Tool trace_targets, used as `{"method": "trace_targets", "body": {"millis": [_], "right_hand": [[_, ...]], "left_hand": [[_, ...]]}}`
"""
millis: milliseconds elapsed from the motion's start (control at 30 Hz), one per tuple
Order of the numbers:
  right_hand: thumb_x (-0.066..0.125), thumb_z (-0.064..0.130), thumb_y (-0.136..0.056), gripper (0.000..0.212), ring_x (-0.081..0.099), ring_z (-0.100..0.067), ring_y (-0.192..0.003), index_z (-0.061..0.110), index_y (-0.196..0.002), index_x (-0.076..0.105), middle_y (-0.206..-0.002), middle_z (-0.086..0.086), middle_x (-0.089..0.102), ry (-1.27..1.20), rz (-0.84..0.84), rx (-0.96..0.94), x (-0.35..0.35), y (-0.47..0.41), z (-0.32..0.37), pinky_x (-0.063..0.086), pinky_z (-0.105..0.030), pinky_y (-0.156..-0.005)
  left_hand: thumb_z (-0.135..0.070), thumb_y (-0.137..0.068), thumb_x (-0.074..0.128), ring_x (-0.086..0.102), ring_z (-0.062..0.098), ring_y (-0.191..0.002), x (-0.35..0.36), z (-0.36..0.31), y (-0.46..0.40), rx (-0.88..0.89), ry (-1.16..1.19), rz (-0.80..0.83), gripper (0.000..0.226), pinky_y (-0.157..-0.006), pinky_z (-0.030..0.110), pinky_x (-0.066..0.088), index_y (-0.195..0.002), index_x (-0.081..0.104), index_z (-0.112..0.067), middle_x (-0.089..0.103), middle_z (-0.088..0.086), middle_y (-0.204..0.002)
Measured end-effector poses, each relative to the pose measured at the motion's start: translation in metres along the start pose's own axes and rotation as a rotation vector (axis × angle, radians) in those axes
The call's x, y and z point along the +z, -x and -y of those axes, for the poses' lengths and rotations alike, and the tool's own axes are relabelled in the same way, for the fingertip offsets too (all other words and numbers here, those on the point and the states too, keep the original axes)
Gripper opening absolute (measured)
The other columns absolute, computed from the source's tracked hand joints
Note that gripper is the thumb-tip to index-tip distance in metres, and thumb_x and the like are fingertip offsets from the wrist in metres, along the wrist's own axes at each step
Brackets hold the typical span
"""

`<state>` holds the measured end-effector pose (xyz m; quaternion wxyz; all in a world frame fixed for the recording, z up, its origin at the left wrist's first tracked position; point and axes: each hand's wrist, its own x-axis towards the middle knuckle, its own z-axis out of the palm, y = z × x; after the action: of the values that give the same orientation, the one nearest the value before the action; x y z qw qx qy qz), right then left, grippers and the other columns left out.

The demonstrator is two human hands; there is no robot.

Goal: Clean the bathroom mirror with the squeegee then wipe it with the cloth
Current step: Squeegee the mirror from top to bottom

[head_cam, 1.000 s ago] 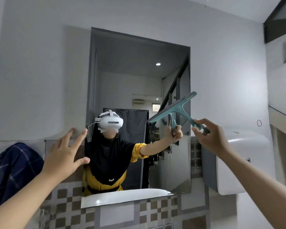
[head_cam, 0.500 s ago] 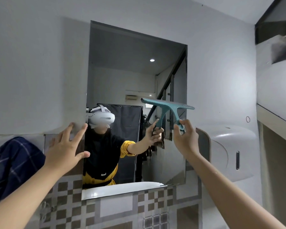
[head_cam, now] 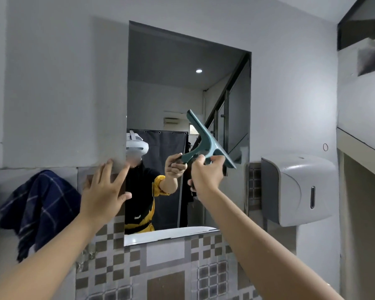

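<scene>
The wall mirror (head_cam: 182,83) fills the middle of the view and reflects a person in black and yellow. My right hand (head_cam: 206,174) grips the handle of a teal squeegee (head_cam: 206,137) in front of the mirror's lower right part; its blade slants from upper left to lower right. My left hand (head_cam: 105,187) lies flat with fingers spread on the wall at the mirror's lower left edge. A dark blue checked cloth (head_cam: 39,204) hangs on the wall to the left of that hand.
A white paper dispenser (head_cam: 297,189) juts from the wall right of the mirror. Patterned brown and grey tiles (head_cam: 165,267) cover the wall below. A ledge (head_cam: 362,146) runs along the right wall.
My right hand has carried the squeegee leftward across the mirror and turned its blade from level to steeply slanted. My left hand stays on the wall.
</scene>
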<state>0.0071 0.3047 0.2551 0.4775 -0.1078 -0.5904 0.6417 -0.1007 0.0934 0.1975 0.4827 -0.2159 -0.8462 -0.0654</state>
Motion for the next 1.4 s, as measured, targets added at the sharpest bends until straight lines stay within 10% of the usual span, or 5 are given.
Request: {"method": "trace_targets", "body": {"millis": [333, 700, 1033, 1400], "right_hand": [[0.044, 0.021, -0.099, 0.015, 0.041, -0.002, -0.022, 0.014, -0.104, 0.032, -0.063, 0.002, 0.051, -0.020, 0.166, 0.029, 0.049, 0.070, 0.004, 0.031, -0.012, -0.027], [0.047, 0.029, -0.095, 0.017, 0.067, -0.034, -0.061, 0.026, -0.099, 0.031, -0.077, -0.010, 0.060, 0.020, 0.157, -0.041, 0.066, 0.084, -0.020, 0.059, -0.045, -0.049], [0.053, 0.033, -0.091, 0.022, 0.063, -0.039, -0.091, 0.031, -0.100, 0.034, -0.092, -0.020, 0.059, 0.078, 0.168, -0.172, 0.077, 0.089, -0.042, 0.058, -0.039, -0.060], [0.060, 0.023, -0.092, 0.023, 0.049, -0.003, -0.044, 0.017, -0.110, 0.049, -0.066, 0.008, 0.056, 0.304, 0.269, -0.504, 0.028, 0.069, -0.069, 0.039, -0.016, -0.042]], "left_hand": [[-0.054, -0.054, 0.080, 0.037, 0.043, -0.129, 0.001, 0.011, 0.015, 0.050, -0.080, 0.040, 0.110, -0.086, 0.065, 0.041, -0.145, 0.021, -0.031, 0.025, 0.020, -0.150], [-0.057, -0.062, 0.073, 0.029, 0.040, -0.135, 0.005, 0.015, 0.015, 0.057, -0.048, 0.037, 0.106, -0.086, 0.066, 0.041, -0.146, 0.012, -0.035, 0.016, 0.016, -0.154], [-0.055, -0.064, 0.073, 0.023, 0.039, -0.137, 0.006, 0.016, 0.017, 0.054, -0.028, 0.042, 0.104, -0.088, 0.068, 0.040, -0.146, 0.011, -0.036, 0.013, 0.014, -0.155], [-0.049, -0.067, 0.074, 0.026, 0.041, -0.136, 0.013, 0.014, 0.023, 0.050, -0.006, 0.024, 0.096, -0.086, 0.069, 0.042, -0.145, 0.020, -0.032, 0.017, 0.018, -0.153]]}}
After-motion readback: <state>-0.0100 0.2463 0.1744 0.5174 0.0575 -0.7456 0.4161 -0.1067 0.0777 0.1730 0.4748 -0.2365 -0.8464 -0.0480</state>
